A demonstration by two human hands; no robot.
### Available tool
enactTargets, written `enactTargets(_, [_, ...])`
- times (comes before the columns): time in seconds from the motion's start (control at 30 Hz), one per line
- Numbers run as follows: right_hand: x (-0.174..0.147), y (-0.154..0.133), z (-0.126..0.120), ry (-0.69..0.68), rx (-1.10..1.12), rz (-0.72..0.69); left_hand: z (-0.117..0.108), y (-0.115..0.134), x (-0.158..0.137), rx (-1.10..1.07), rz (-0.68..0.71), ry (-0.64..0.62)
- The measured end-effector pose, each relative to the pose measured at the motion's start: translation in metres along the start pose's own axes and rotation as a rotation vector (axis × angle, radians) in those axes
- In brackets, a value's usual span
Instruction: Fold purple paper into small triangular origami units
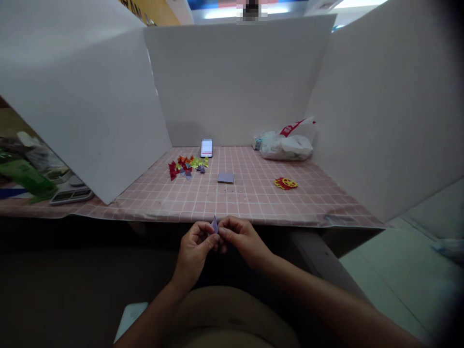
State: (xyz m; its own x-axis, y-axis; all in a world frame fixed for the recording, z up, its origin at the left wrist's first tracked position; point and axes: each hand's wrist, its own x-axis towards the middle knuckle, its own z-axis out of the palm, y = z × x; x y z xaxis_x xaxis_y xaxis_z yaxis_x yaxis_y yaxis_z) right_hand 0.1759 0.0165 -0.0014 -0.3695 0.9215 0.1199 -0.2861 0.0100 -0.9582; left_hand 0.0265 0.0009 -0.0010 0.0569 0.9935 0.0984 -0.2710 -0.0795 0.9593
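Observation:
Just in front of the table's near edge, a small piece of folded purple paper (214, 225) points upward between my hands. My left hand (195, 249) is closed, pinching the paper from the left between thumb and fingers. From the right, my right hand (243, 239) grips the paper's lower side with thumb and forefinger. The fingertips hide the lower part of the fold. On the table beyond lies a stack of square purple paper (225, 178). To its left is a pile of folded paper pieces (183, 166) in red, orange, yellow and purple.
A phone (206, 148) stands upright at the back. Red and yellow cut-out shapes (286, 183) lie to the right, a white plastic bag (290, 145) behind them. White panels (239, 82) wall the pink checked table (253, 200) at the back and sides. A kitchen scale (72, 194) sits outside, left.

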Motion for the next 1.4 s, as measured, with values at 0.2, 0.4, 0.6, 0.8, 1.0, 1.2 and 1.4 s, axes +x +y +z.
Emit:
enactTargets(0.2, [0.001, 0.002, -0.001, -0.034, 0.086, 0.069, -0.004, 0.006, 0.001, 0.028, -0.007, -0.042])
enactTargets(0.4, [0.001, 0.001, -0.001, -0.055, 0.073, 0.042, -0.006, 0.006, 0.001, 0.022, -0.026, -0.077])
enactTargets(0.6, [-0.001, -0.003, -0.001, -0.029, -0.138, -0.043, -0.006, 0.01, 0.0, 0.127, -0.008, -0.062])
enactTargets(0.8, [-0.001, -0.002, 0.001, 0.031, -0.289, -0.077, -0.01, 0.004, 0.002, 0.209, 0.025, -0.087])
enactTargets(1.0, [-0.001, 0.001, 0.002, 0.1, -0.316, -0.074, -0.012, 0.001, 0.004, 0.305, 0.161, -0.048])
enactTargets(1.2, [-0.001, 0.005, -0.002, 0.069, -0.424, -0.111, -0.012, 0.005, 0.001, 0.514, 0.369, -0.02])
enactTargets(1.4, [-0.001, 0.002, -0.003, 0.066, -0.478, -0.157, -0.012, 0.008, 0.001, 0.545, 0.408, 0.045])
